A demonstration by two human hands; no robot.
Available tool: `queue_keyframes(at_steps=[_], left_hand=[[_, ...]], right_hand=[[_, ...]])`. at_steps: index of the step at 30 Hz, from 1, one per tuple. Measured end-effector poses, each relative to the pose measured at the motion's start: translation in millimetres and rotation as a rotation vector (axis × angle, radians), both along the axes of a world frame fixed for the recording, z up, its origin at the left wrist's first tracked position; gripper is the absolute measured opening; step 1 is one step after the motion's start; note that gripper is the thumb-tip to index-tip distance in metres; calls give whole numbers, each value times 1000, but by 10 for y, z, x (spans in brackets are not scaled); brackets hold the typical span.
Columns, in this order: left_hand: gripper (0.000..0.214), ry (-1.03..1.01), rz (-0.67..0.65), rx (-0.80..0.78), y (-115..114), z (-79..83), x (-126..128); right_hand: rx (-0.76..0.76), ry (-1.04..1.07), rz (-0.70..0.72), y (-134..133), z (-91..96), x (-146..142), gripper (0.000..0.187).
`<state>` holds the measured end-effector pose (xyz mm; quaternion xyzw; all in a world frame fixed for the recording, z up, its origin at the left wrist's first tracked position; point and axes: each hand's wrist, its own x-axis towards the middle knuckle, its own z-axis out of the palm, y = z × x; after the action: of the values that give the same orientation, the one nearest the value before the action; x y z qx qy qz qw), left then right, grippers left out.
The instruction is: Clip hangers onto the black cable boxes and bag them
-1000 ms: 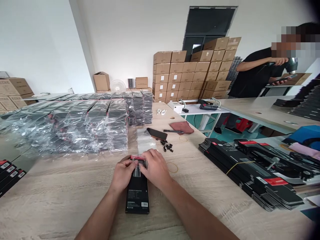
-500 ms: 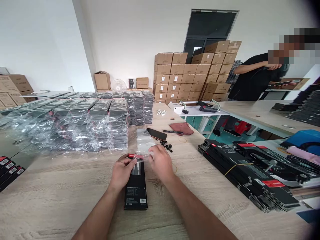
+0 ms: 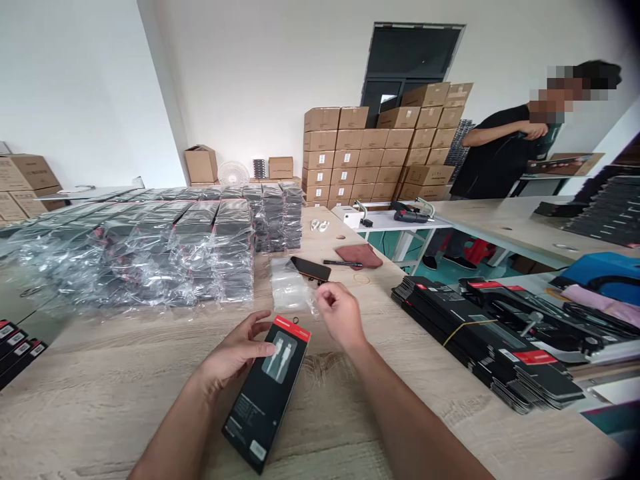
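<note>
My left hand [image 3: 240, 353] grips a slim black box [image 3: 265, 400] with a red top, tilted over the table. Its thumb lies on the clear window, behind which two white cable plugs [image 3: 283, 350] show. A small dark ring [image 3: 295, 320] sticks out at the box's top end. To the right of the box and apart from it, my right hand [image 3: 341, 315] is closed with curled fingers. A bit of clear film shows beside those fingers; whether they hold it is unclear. Just beyond lie clear plastic sleeves [image 3: 287, 283] and a dark phone [image 3: 311, 269].
Plastic-wrapped stacks of black boxes [image 3: 190, 253] fill the left back. At right lies a banded pile of flat black cartons [image 3: 450, 320]. A pen [image 3: 343, 263] and a brown cloth [image 3: 360, 255] lie ahead. A person in black [image 3: 495, 153] stands beyond another table.
The box has been turned and tilted in my left hand, its lower end swinging left. My right hand has come away from the box's top, towards the right. The small black clips are now mostly hidden.
</note>
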<state>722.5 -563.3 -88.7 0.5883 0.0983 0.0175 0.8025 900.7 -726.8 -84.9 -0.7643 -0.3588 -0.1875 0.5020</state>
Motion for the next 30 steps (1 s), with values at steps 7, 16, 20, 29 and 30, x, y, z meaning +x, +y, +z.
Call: queue_keyframes(at_steps=[7,16,20,29,30], left_hand=[[76,86,12,73,-13,33,-1],[68,98,296,572,-146,24,36],[62,119,246,623,-194,67,40],[48,68,296,699,-167,-70,132],[48,74,295,684,-165,-91,145]], right_hand=[[-250,36,369,114,-46,-201,13],[-415,-209,267,111,7,-286,15],[-451,-295,255,146,6,-341,19],[-503,-24,-111,239,-129,-242,7],[-496,82,-104,245,-157,-212,7]])
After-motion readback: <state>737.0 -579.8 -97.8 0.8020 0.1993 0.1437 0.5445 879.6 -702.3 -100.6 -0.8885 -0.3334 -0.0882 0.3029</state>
